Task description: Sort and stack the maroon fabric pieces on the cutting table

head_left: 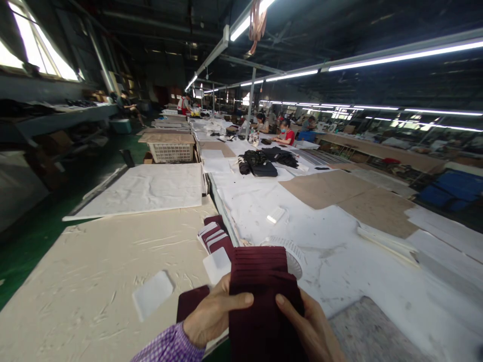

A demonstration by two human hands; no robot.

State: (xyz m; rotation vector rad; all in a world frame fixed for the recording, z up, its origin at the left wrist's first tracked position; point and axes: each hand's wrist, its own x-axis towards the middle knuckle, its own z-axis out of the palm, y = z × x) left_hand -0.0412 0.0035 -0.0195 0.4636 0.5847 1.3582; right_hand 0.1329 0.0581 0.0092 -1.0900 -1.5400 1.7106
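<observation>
Both my hands grip a dark maroon ribbed knit piece low in the middle of the view. My left hand wraps its left side, thumb pressed on the front. My right hand clasps its right side, thumb also on top. Just beyond lies a small stack of maroon pieces with white labels, and a white card rests beside the held piece. A white plastic fan-like disc peeks out behind the fabric.
A loose white square lies on the cream table at left. A white remote-like block, cardboard sheets and a black garment pile sit on the long white table. A plastic basket stands farther back. Other people work in the distance.
</observation>
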